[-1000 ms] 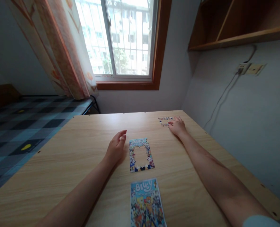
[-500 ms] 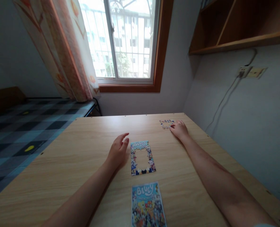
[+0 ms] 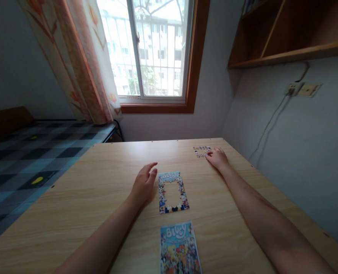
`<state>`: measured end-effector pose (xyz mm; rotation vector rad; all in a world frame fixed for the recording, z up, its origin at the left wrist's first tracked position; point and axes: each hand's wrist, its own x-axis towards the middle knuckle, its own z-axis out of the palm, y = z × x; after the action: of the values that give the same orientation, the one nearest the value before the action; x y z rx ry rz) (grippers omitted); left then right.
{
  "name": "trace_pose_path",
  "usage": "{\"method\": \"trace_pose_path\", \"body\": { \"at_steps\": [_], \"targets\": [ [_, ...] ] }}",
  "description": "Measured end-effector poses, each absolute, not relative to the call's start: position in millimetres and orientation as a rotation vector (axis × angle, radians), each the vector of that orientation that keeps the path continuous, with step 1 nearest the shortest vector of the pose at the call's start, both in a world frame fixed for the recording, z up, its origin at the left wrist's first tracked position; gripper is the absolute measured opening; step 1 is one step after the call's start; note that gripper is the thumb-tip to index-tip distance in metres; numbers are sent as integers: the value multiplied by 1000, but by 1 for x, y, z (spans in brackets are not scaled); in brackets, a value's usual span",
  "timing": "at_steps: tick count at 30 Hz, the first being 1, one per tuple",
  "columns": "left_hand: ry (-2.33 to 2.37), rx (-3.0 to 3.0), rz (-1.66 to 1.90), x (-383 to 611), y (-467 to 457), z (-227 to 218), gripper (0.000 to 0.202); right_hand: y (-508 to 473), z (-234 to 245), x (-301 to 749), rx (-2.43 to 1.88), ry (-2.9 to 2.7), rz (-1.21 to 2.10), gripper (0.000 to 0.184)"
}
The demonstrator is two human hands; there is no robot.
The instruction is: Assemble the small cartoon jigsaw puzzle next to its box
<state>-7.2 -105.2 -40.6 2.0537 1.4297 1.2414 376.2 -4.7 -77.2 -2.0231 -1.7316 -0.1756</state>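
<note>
A jigsaw puzzle [image 3: 162,196] lies flat in the middle of the table; its border is joined and its centre shows bare wood. Just left of it my left hand [image 3: 144,182] rests on the tabletop, thumb and fingers apart, holding nothing. Toward the far right corner, loose puzzle pieces [image 3: 202,147] are spread in a rough ring. My right hand [image 3: 218,158] is at the right side of that ring, fingertips pinched down on a puzzle piece that they mostly cover. Nearest me lies a colourful picture sheet [image 3: 180,247] lettered "BLUEY".
The wooden table [image 3: 100,198] reaches toward the wall under a barred window [image 3: 160,57]. A bed with a checked cover [image 3: 51,152] stands to the left. On the right wall are a shelf [image 3: 294,51] and a socket [image 3: 294,88] with a hanging cable.
The whole view has shifted slightly, so things sit a little lower. Both hands keep nearly the same places, the right one still at the loose pieces.
</note>
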Motion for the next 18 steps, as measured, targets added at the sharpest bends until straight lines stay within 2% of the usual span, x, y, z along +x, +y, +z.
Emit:
{"method": "trace_pose_path", "body": {
  "at_steps": [18],
  "targets": [
    [1420, 2051, 1224, -7, -106, -41, 47, 1, -83, 379, -1980, -1786, -144, 24]
  ]
}}
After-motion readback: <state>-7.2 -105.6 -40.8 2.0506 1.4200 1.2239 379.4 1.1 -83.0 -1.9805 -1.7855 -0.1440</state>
